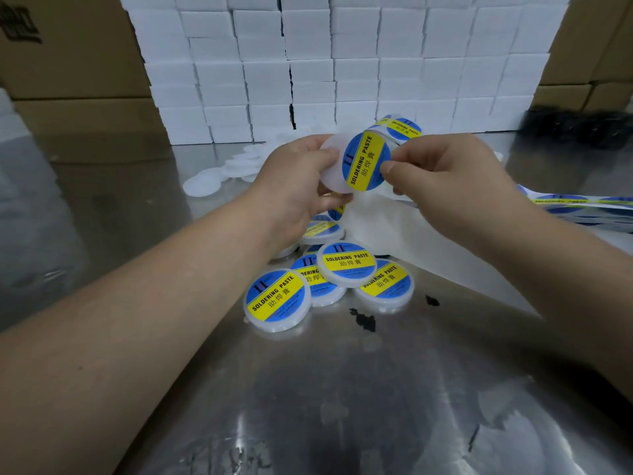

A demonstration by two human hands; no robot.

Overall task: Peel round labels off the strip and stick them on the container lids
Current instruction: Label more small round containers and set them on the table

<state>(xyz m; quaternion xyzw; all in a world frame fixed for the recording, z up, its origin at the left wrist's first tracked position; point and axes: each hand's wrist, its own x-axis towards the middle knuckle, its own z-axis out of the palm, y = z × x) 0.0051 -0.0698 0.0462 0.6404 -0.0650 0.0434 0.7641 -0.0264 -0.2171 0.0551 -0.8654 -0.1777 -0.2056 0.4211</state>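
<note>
Labelling looks well under way in the head view: several finished lids [346,265] with blue-and-yellow stickers lie heaped on the steel table [342,389] near the person. The left hand [301,186] grips a bare white lid [333,181] in mid-air, while the right hand [442,169] pinches a peeled round label [366,161] by its edge, held partly over that lid and seemingly not yet pressed flat. Unlabelled lids [236,166] lie farther back, and the strip [582,204] trailing right carries more labels, so much remains.

A wall of white boxes [342,63] and brown cartons [68,46] backs the steel table [308,389].
</note>
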